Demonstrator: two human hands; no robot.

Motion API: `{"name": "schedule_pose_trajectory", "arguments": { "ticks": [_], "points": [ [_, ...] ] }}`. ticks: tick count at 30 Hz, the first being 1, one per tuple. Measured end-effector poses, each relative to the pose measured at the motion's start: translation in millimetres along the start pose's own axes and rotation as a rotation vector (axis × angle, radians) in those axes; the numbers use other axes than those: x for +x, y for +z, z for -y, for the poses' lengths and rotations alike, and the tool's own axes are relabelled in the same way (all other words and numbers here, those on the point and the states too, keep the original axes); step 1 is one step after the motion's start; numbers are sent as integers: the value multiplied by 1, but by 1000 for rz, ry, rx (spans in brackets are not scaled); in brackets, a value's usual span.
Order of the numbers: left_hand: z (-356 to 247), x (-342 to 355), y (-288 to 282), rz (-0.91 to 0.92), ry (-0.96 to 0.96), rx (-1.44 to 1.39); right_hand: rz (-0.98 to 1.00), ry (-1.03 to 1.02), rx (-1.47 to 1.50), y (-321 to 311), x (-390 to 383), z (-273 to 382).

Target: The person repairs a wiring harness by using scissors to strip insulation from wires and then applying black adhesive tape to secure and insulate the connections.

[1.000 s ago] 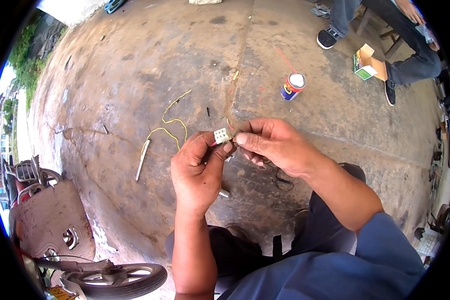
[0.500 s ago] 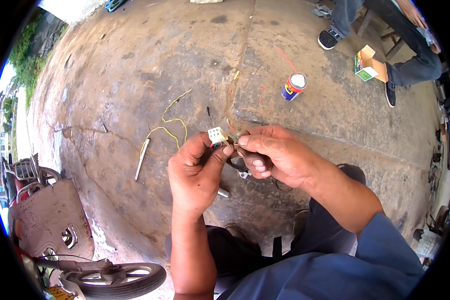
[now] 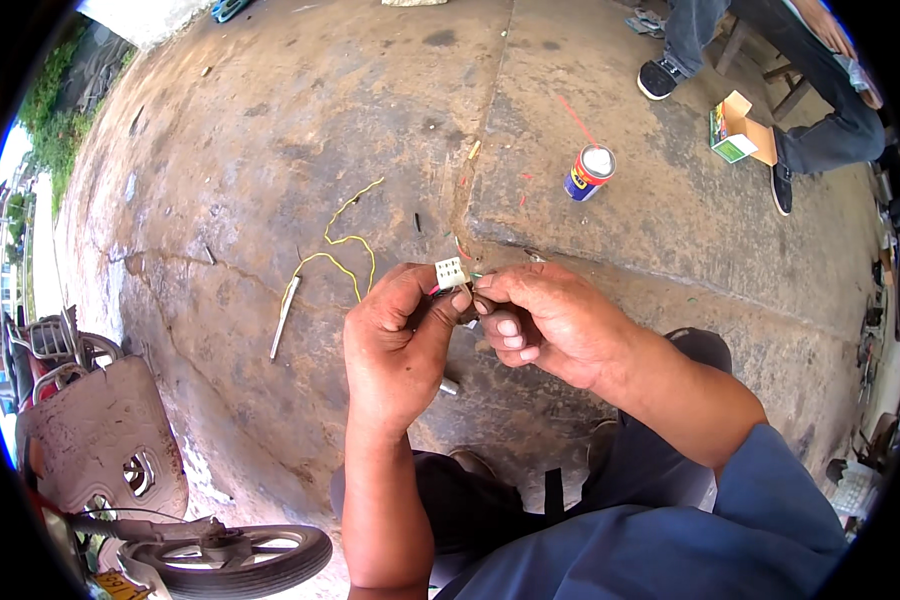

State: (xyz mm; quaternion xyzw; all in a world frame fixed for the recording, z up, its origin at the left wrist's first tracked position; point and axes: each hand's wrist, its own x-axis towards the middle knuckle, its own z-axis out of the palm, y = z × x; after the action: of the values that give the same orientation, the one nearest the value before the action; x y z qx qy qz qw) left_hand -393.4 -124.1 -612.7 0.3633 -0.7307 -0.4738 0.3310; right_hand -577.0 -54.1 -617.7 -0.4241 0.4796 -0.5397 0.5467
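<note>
A white multi-pin wire connector (image 3: 450,272) is pinched between the thumb and fingers of my left hand (image 3: 400,340). Its face with several square holes is turned up and away from me. Thin wires come out of its near side, partly hidden by my fingers. Close beside it, my right hand (image 3: 560,330) pinches one or more of these wires between thumb and forefinger, with a bit of green showing at the fingertips. The other fingers of that hand are curled in. Behind my left hand, a yellow wire (image 3: 348,239) lies curved on the floor.
A silver rod-like tool (image 3: 284,318) lies left of my hands, and a metal piece (image 3: 449,386) shows below them. Farther right stand a blue and red can (image 3: 590,172) and an open carton (image 3: 742,130) beside a seated person's legs (image 3: 830,140). A motorcycle wheel (image 3: 235,562) is at lower left.
The connector has moved slightly right and turned so that its holed face shows more. My left hand has shifted right with it; my right hand stays close by, still pinching.
</note>
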Motion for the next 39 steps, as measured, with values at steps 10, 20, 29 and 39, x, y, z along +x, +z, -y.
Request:
{"name": "schedule_pose_trajectory", "arguments": {
  "ticks": [10,20,29,39],
  "points": [
    [-14,4,-2,81,-329,-502,-97,-937,-1073,-14,10,2],
    [-13,2,-5,19,-317,-358,51,-37,-277,2,-1,10],
    [-15,2,0,27,-391,-513,-72,-853,-1189,-4,4,-4],
    [-20,5,2,4,-456,-572,-115,-641,-838,-4,8,1]
  ]
}}
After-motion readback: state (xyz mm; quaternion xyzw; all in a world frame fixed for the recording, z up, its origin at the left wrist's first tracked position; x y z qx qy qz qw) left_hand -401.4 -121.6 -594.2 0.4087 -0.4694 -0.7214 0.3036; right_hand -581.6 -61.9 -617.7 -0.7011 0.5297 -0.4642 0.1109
